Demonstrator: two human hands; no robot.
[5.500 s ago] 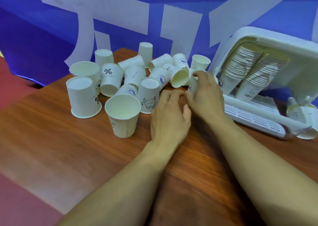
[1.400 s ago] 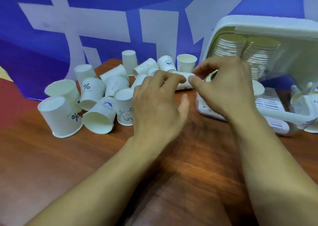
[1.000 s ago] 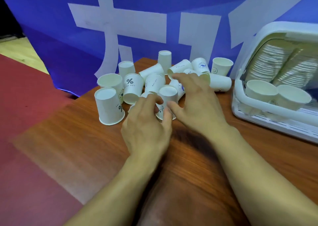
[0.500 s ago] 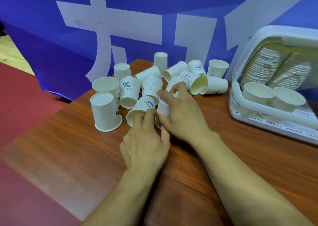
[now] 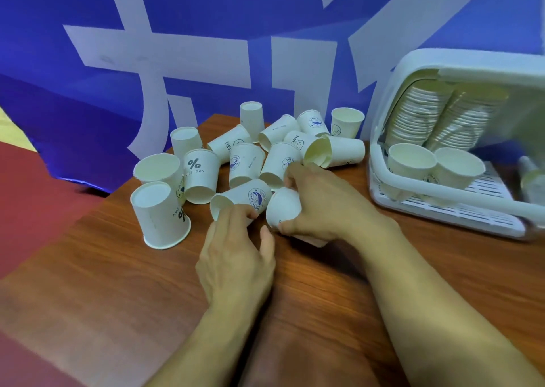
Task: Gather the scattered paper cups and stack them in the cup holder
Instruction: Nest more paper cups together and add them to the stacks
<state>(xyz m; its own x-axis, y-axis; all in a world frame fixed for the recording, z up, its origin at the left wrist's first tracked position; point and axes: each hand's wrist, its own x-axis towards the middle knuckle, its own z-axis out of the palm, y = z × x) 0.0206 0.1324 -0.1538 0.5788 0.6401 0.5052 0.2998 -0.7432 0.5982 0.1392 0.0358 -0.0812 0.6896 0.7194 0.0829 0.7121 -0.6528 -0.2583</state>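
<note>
Paper cups (image 5: 244, 162) mostly lie scattered on the table (image 5: 103, 268) left of the cup holder (image 5: 472, 60), which already carries two tall stacks (image 5: 418, 112). Nearer that holder, the right hand (image 5: 324, 203) grips one upturned cup (image 5: 283, 206); the left hand (image 5: 236, 262) curls its fingers (image 5: 233, 218) over a tipped cup (image 5: 247, 195). Most of the gathering is left.

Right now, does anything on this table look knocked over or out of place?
Yes. The paper cups on the table are a jumble: several lie on their sides, like the whale-print cup by the left hand; others stand upside down, like the front-left cup. In the cup holder, both stacks lean.
</note>
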